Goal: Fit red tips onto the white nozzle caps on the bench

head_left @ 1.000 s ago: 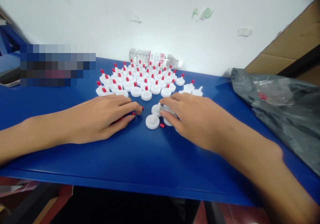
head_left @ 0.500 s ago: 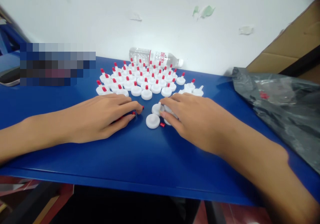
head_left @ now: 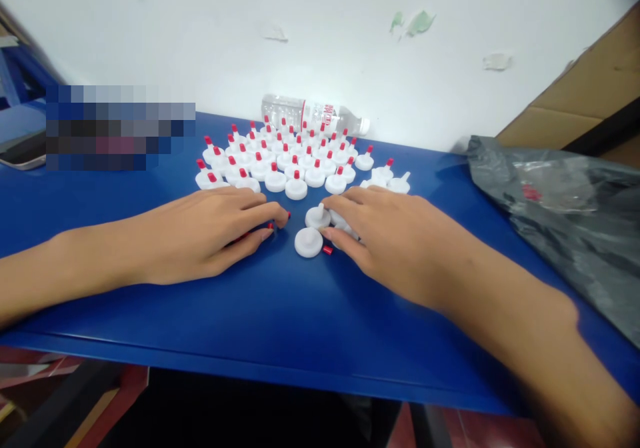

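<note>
My left hand point(head_left: 227, 231) rests palm down on the blue table, fingers loosely bent and thumb apart from the index finger. Small red tip caps point(head_left: 271, 226) show beneath and beside its fingers, partly hidden. My right hand point(head_left: 383, 231) lies over several white nozzle lids, its thumb and index finger apart. The index fingertip is close to the bare nozzle of a white lid point(head_left: 316, 218); whether they touch I cannot tell. In front of it lies another white lid point(head_left: 309, 243), with a loose red tip cap point(head_left: 327, 250) beside it.
Many white lids with red tips point(head_left: 296, 187) stand grouped behind my hands. A clear plastic bottle point(head_left: 315, 113) lies behind them along the wall. A grey plastic bag point(head_left: 545, 235) covers the right side of the blue table point(head_left: 280, 328). At the far left lies a phone point(head_left: 23, 151).
The whole scene has shifted slightly to the right in view. Both hands keep nearly the same pose and place among the lids and red caps.
</note>
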Tool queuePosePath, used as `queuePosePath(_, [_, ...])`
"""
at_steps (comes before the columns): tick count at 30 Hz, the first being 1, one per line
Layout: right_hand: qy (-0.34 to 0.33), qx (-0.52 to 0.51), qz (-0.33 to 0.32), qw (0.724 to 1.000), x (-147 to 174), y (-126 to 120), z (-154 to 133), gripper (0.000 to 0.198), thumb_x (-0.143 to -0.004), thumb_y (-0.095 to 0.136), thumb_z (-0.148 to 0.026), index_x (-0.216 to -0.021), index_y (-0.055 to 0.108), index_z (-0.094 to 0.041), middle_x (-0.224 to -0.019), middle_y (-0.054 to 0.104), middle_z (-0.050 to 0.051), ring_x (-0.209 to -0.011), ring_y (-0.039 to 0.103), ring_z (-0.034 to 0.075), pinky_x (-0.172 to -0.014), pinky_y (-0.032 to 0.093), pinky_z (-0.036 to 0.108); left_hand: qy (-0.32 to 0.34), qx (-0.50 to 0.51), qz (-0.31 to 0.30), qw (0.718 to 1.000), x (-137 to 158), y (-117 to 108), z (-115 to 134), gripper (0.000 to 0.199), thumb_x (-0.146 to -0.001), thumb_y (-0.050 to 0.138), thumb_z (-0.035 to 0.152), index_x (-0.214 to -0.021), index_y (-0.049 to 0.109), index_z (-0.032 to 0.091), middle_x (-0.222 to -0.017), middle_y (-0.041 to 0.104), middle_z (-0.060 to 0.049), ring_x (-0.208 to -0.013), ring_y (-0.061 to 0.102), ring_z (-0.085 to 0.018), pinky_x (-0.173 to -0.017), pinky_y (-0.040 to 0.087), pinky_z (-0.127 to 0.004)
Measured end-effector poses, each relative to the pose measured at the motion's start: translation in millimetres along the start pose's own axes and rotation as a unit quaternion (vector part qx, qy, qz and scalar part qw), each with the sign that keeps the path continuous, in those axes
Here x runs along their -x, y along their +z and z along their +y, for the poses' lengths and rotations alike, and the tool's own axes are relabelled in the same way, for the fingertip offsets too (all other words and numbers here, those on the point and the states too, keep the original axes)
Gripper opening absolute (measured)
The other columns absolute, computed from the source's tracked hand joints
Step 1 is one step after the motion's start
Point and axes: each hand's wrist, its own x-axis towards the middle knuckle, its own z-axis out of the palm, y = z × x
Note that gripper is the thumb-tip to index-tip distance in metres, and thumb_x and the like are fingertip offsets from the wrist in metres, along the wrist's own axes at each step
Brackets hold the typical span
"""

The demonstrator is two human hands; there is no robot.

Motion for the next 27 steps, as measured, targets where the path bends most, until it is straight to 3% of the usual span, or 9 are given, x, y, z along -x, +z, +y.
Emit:
queuePosePath(20, [-0.004,0.015,0.023,1.0,-1.9,1.9,-4.5,0.037,-0.109,0.045,-0.043,-0.13,0.063,-0.019,-0.117,0.07,0.01,-0.106,0.069,0.028,-0.073,0.05,0.037,0.017,-0.009,0.003,1.0,2.8,2.6,-4.6,0.032,-0.108,0.038,0.03,-0.128,0.062,0.022,-0.105,0.07,-0.007,-0.089,0.068,-0.022,-0.081,0.051,-0.033])
queuePosePath(27, [-0.007,0.017,0.032,0.999,-2.6,2.1,-4.6,0.031,-0.108,0.048,-0.042,-0.121,0.064,-0.019,-0.114,0.069,0.008,-0.1,0.07,0.027,-0.066,0.045,0.035,0.023,-0.017,-0.001,1.0,1.6,4.0,-4.6,0.032,-0.109,0.036,0.03,-0.13,0.059,0.022,-0.105,0.069,-0.008,-0.089,0.068,-0.022,-0.08,0.051,-0.033])
